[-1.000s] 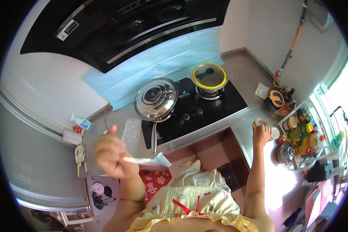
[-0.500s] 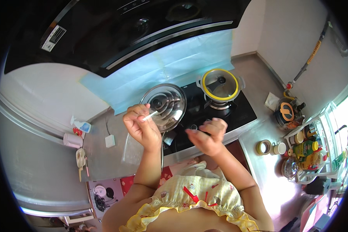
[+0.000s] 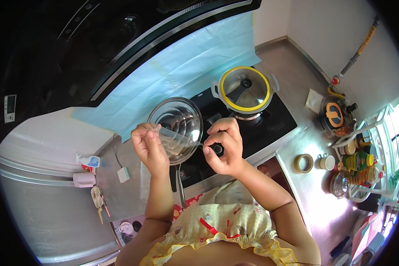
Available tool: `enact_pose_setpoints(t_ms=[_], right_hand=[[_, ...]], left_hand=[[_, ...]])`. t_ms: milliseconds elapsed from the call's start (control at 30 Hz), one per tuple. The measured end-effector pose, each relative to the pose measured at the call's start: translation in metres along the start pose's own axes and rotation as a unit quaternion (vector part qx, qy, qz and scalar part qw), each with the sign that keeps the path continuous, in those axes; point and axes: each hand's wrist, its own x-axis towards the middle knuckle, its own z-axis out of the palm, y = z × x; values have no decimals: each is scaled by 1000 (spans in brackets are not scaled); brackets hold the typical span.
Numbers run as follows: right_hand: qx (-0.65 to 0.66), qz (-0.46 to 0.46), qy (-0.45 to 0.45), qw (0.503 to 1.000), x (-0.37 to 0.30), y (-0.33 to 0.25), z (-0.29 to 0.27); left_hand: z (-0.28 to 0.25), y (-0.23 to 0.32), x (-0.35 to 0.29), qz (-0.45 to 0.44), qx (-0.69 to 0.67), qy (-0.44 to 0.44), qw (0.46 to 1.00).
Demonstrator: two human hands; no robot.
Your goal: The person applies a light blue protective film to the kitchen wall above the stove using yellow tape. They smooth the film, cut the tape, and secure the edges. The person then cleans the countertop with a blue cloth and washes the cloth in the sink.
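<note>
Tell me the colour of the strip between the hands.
The strip is clear and see-through, faintly whitish; the head view shows it best.

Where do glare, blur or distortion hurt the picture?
Head view: glare whitens the window and part of the counter; head view: fisheye bends the hood and blackens the corners; head view: left hand and right hand look fairly sharp, the clear strip between them faint.

A home kitchen is indicated by a range hood (image 3: 119,40) and gas cooktop (image 3: 277,126), on which a lidded frying pan (image 3: 181,117) and yellow-rimmed pot (image 3: 249,98) are set.
</note>
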Motion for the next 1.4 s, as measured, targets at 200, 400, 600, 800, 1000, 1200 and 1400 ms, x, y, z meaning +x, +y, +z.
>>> enact_pose_setpoints(t_ms=[200,400,600,800,1000,1200,1400], right_hand=[[74,140,46,986,14,39,-6],[-13,149,38,988,55,96,-10],[-216,-87,-45,971,105,153,-26],[-319,-167,-153,920,139,192,-43],[-274,-134,-174,936,149,206,-35],[-174,-14,-93,980,120,224,6],[-201,53,-96,973,110,208,56]], left_hand=[[-2,-24,16,-70,110,-63,990],[-19,-46,53,-264,173,-147,937],[-50,-141,126,-248,319,-214,889],[-115,-247,172,78,565,-573,588],[-130,-331,202,191,492,-707,471],[-138,-389,176,418,528,-714,191],[-150,-395,182,424,528,-653,339]])
